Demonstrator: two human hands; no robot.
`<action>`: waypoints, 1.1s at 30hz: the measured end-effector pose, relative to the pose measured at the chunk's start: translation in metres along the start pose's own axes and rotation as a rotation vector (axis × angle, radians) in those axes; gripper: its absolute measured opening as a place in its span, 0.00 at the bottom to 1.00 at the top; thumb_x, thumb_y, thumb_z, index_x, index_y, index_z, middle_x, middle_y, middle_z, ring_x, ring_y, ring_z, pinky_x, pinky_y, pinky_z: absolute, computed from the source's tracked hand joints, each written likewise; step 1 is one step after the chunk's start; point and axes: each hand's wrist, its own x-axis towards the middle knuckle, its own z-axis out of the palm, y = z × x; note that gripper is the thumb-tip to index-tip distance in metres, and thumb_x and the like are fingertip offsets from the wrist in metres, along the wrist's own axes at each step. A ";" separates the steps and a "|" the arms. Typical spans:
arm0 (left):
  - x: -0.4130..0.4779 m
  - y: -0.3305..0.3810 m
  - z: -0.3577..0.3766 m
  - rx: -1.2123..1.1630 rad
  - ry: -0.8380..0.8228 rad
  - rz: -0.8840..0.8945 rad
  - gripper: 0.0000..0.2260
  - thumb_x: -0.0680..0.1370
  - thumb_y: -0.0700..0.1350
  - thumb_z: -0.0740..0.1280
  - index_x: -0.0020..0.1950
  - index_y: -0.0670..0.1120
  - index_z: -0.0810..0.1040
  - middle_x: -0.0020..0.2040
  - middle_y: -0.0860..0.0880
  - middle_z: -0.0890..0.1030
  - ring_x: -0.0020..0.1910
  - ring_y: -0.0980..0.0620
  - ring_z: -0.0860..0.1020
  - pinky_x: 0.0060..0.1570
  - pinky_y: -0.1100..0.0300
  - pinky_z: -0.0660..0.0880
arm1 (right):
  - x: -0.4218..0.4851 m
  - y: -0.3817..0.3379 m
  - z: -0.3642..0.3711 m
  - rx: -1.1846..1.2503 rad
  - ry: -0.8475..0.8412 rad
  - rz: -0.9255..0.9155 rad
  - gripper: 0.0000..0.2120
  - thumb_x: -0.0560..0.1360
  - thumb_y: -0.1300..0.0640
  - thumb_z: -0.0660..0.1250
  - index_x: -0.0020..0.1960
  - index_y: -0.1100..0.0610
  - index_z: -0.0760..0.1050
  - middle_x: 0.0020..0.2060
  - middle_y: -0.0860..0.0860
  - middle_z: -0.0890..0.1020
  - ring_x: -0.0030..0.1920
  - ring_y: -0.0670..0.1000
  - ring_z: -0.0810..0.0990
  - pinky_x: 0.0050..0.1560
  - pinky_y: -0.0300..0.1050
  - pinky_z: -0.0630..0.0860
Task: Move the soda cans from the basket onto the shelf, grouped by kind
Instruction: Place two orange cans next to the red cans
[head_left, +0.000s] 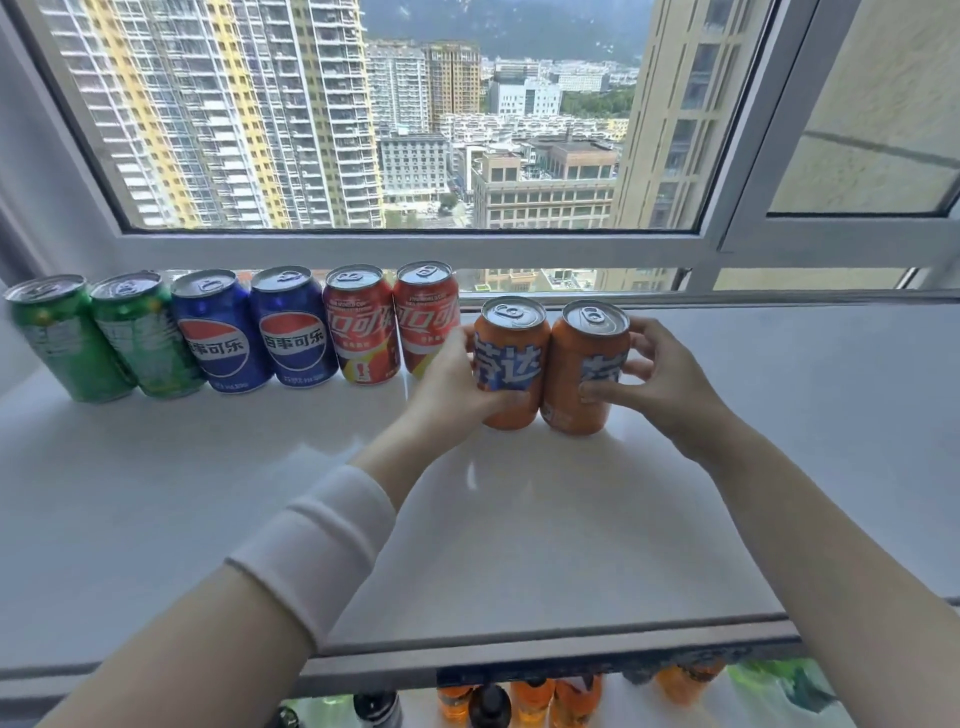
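On the glossy shelf (open room rightward), left hand clasps left orange can, right hand clasps right orange can, cylinders touching.

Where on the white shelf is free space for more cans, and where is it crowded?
The widest bare patch of the shelf lies right of the right orange can, up to the window frame. A bare strip runs in front of the row. The back left is crowded: green cans, blue cans and red cans stand side by side.
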 end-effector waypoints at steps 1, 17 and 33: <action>0.002 0.000 0.001 -0.007 -0.001 -0.003 0.31 0.66 0.38 0.77 0.64 0.43 0.67 0.54 0.52 0.74 0.44 0.68 0.71 0.40 0.80 0.70 | 0.002 0.001 0.000 -0.001 -0.006 -0.002 0.33 0.61 0.63 0.78 0.61 0.51 0.68 0.60 0.53 0.75 0.55 0.54 0.76 0.49 0.47 0.77; 0.030 0.058 -0.040 0.633 -0.296 0.218 0.41 0.69 0.52 0.73 0.76 0.49 0.56 0.73 0.50 0.64 0.70 0.52 0.65 0.66 0.59 0.62 | 0.022 -0.048 -0.019 -0.431 -0.190 -0.101 0.37 0.62 0.49 0.76 0.68 0.53 0.67 0.54 0.44 0.73 0.52 0.45 0.73 0.42 0.30 0.70; 0.099 0.082 -0.041 0.806 -0.364 0.199 0.26 0.71 0.51 0.73 0.66 0.44 0.73 0.58 0.50 0.77 0.50 0.55 0.72 0.40 0.65 0.67 | 0.079 -0.062 -0.017 -0.340 -0.187 0.046 0.29 0.61 0.57 0.78 0.60 0.58 0.74 0.48 0.49 0.79 0.44 0.45 0.77 0.38 0.36 0.74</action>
